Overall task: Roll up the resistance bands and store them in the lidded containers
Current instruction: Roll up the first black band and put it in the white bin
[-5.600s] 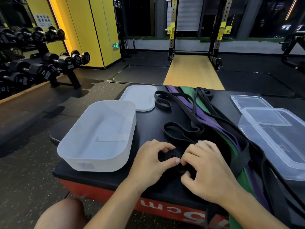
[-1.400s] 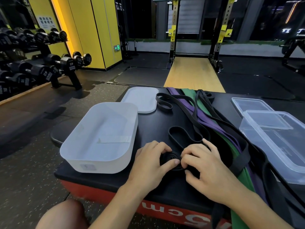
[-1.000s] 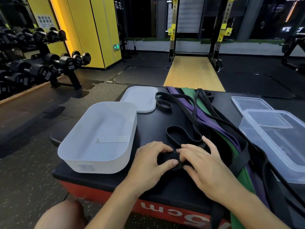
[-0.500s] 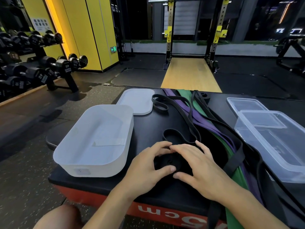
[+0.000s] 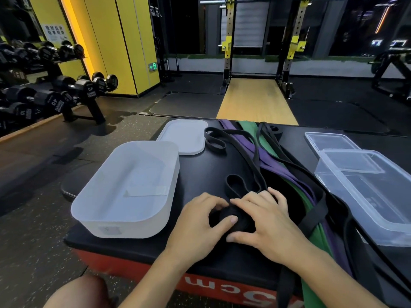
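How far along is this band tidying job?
Nothing is stored yet: the white container and clear container sit empty, lids off. In hand: the left hand and right hand grip a black band coiled partway, its tail loose. Left: the purple band, green band and other black ones lie unrolled.

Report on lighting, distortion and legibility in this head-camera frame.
Head view: dim overall, brightest on the yellow wall; wide-angle distortion tilts the rack upright and stretches the clear container at the edge; the black band roll gripped by the left hand and right hand blends into the black box top, so its coils are unreadable.
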Available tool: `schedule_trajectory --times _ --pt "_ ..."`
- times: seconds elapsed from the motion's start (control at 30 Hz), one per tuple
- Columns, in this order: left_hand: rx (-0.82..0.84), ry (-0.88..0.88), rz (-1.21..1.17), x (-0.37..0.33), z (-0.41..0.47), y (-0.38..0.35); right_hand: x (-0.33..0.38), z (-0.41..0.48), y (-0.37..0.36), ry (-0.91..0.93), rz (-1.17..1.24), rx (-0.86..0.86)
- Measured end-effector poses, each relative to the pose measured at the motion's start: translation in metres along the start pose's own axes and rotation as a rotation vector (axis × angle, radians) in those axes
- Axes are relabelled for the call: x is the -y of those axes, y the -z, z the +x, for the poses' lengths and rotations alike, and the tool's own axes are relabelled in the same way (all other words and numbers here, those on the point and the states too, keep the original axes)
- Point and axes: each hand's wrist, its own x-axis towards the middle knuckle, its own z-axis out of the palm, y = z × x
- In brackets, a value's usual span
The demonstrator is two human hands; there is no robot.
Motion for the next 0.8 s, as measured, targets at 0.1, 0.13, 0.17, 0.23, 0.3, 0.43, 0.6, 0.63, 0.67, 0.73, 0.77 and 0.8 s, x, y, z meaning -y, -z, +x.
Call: schedule_trajectory --times 0.1,0.13,0.17,0.23,0.3,0.43,0.6,0.63,0.67,0.73,0.77,0.8 --pt "-0.014 0.033 -0.015 0.001 0.001 -0.002 0.003 0.003 0.002 -0.022 -0.054 -0.023" --pt "-0.015 0.037 -0.022 0.002 0.002 -0.002 0.003 0.004 0.002 -0.025 -0.072 -0.023" --pt "-0.014 0.042 -0.029 0.004 0.002 -0.002 0.003 0.004 0.002 -0.025 -0.086 -0.017" --pt "-0.013 0.053 -0.049 0.005 0.003 -0.002 0.001 0.002 0.003 -0.012 -0.071 -0.005" --pt "-0.02 0.059 -0.07 0.006 0.003 -0.002 -0.001 -0.003 0.005 -0.001 -0.011 0.017" --pt "-0.03 0.046 -0.093 0.004 0.003 -0.001 -0.005 -0.009 0.009 0.031 0.111 0.026" --pt "-0.042 0.04 -0.083 0.005 0.0 0.001 -0.003 -0.008 0.007 0.034 0.091 -0.036" --pt "-0.046 0.036 -0.084 0.005 0.0 0.002 0.0 -0.007 0.006 0.024 0.076 -0.056" --pt "-0.047 0.031 -0.082 0.006 -0.001 0.002 0.003 -0.007 0.005 0.013 0.06 -0.076" --pt "-0.035 0.026 -0.079 0.006 -0.001 0.004 0.009 -0.006 0.003 -0.002 0.031 -0.113" --pt "-0.022 0.025 -0.078 0.007 -0.001 0.004 0.011 -0.005 0.002 -0.001 0.015 -0.137" --pt "-0.007 0.021 -0.077 0.007 0.0 0.005 0.012 -0.005 0.001 0.006 -0.004 -0.16"
